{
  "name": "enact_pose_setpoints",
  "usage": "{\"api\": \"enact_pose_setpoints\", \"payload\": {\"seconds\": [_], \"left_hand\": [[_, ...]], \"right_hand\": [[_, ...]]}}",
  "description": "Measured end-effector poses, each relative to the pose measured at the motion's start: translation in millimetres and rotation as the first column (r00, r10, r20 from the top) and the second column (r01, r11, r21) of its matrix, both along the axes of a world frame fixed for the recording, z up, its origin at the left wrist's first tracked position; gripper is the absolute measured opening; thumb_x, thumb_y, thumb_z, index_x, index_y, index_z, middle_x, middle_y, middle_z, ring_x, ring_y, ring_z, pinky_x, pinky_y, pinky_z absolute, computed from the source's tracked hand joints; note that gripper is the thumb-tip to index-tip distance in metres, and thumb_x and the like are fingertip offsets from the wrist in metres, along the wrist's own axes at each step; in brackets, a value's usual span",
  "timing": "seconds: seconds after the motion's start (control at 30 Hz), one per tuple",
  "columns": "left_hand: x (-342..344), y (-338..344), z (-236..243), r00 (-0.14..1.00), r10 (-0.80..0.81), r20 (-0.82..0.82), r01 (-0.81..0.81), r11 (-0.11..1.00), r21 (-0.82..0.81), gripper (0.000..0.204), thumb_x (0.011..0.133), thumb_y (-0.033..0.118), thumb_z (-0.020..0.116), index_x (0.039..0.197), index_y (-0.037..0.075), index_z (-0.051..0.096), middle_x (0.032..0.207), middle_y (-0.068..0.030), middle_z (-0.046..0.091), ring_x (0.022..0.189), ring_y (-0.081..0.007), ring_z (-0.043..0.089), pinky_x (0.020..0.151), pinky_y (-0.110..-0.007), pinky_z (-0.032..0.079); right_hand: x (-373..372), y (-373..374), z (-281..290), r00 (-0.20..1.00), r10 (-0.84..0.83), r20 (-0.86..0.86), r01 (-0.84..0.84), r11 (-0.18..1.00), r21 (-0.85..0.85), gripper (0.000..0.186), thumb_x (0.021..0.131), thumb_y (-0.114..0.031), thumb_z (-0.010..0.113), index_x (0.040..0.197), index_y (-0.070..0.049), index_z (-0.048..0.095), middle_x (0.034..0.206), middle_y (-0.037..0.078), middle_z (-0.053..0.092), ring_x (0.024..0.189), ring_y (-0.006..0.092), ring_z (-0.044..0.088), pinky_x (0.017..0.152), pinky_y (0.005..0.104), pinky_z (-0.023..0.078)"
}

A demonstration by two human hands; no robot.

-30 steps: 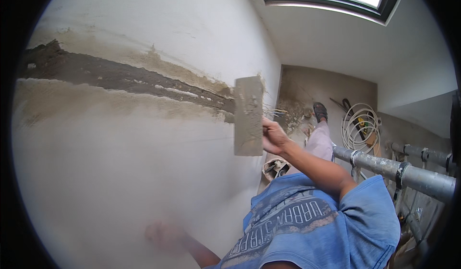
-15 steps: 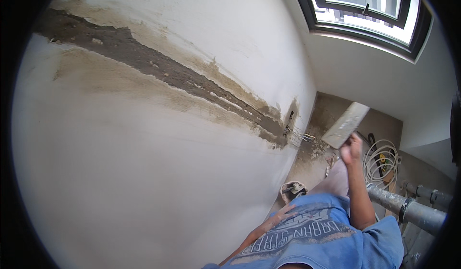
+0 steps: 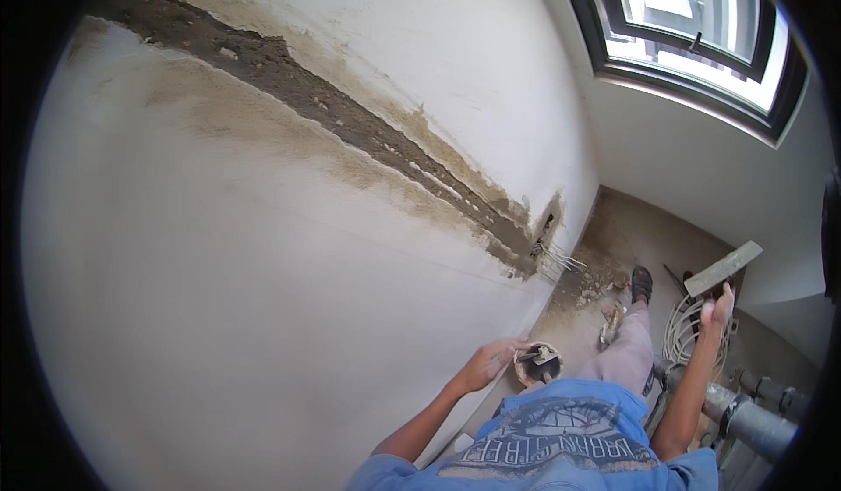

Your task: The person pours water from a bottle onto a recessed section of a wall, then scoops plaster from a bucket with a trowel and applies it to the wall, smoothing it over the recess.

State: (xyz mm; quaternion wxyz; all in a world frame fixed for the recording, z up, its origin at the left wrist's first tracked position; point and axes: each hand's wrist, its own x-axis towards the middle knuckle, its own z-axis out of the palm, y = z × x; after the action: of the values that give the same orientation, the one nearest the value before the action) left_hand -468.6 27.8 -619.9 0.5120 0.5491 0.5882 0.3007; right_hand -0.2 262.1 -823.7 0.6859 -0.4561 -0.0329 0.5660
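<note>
A rectangular, pale plastering float is in my right hand. My fingers close round its grip from below, and the flat board is raised over the floor at the right. Low beside the wall, my left hand has its fingers stretched toward the rim of a round bucket. A tool with a light-coloured blade or handle rests in the bucket's mouth, close to my left fingertips. Whether those fingers touch the rim or the tool is hard to make out.
A rough dark channel cuts diagonally across the white wall. It ends at a wall box with loose wires. Debris lies on the floor below. Coiled pale cable and grey pipes stand right, under a dark-framed window.
My left hand has left my shirt and reached out to the bucket. My right hand has carried the float rightward and turned it. The view has shifted, and my shod foot now shows.
</note>
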Motion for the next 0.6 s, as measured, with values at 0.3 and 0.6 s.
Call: {"api": "enact_pose_setpoints", "payload": {"seconds": [0.3, 0.6], "left_hand": [[-41.1, -1.7, -31.5, 0.981, 0.035, -0.190, -0.062, 0.988, -0.140, 0.046, 0.101, 0.034, 0.035, 0.119, -0.001, 0.058, 0.125, -0.0162, 0.057, 0.120, -0.0264, 0.051, 0.104, -0.035, 0.035], [33.6, -129.3, -131.6, 0.974, -0.053, 0.222, 0.108, 0.964, -0.244, 0.054, 0.101, 0.042, 0.030, 0.124, -0.001, 0.053, 0.126, -0.0163, 0.055, 0.124, -0.0302, 0.046, 0.107, -0.036, 0.030]], "right_hand": [[36.8, -37.6, -14.8, 0.974, 0.221, -0.042, -0.222, 0.975, -0.005, 0.034, 0.095, -0.012, 0.042, 0.129, -0.009, 0.047, 0.120, 0.009, 0.056, 0.112, 0.0240, 0.052, 0.098, 0.0400, 0.040], [16.9, -30.0, -12.4, 0.946, 0.312, 0.086, -0.319, 0.943, 0.092, 0.033, 0.092, -0.011, 0.045, 0.123, -0.003, 0.050, 0.117, 0.009, 0.058, 0.107, 0.0221, 0.055, 0.094, 0.0341, 0.042]]}}
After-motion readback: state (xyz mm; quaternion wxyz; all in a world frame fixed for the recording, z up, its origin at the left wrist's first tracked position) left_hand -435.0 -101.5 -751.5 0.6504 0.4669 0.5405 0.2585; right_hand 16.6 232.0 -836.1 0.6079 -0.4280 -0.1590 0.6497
